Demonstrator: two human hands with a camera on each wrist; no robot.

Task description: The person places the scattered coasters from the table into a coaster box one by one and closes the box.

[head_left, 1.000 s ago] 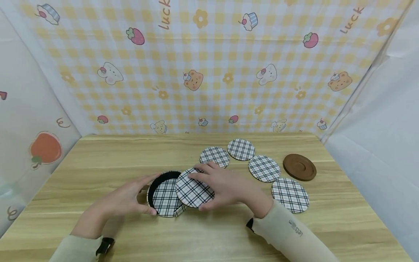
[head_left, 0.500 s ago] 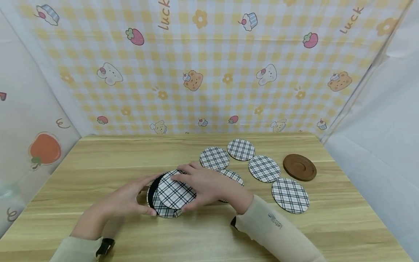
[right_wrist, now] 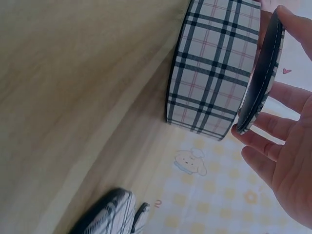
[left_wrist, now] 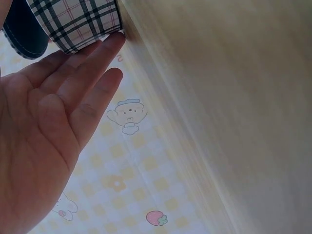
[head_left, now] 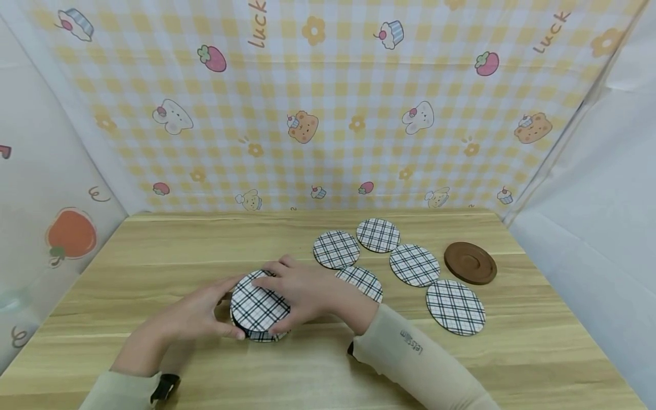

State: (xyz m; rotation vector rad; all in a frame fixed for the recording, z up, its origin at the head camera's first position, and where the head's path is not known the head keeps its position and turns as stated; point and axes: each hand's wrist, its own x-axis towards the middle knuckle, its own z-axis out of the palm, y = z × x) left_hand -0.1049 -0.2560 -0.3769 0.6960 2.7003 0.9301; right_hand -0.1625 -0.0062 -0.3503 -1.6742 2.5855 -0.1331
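Observation:
A round plaid coaster holder [right_wrist: 214, 68] with a tall side wall stands on the table, mostly covered from above in the head view. My left hand [head_left: 195, 316] holds it steady from the left, thumb at the front and fingers at the back; the left wrist view has the fingertips against the plaid wall [left_wrist: 83, 19]. In my right hand [head_left: 307, 293] is a round plaid coaster [head_left: 256, 304], gripped by its edge between thumb and fingers. It lies over the holder's opening, slightly tilted, its dark underside [right_wrist: 263, 73] facing the holder in the right wrist view.
Several more plaid coasters lie to the right: one [head_left: 336, 249] behind my right hand, one [head_left: 378, 235] farther back, one [head_left: 455, 307] at the right, another [head_left: 366, 282] partly hidden by my right forearm. A brown round coaster [head_left: 470, 262] sits at the far right of the wooden table [head_left: 195, 245].
My right hand has carried the plaid coaster leftward until it covers the holder's opening. Another coaster behind the right hand has come into sight. The left hand stays in place.

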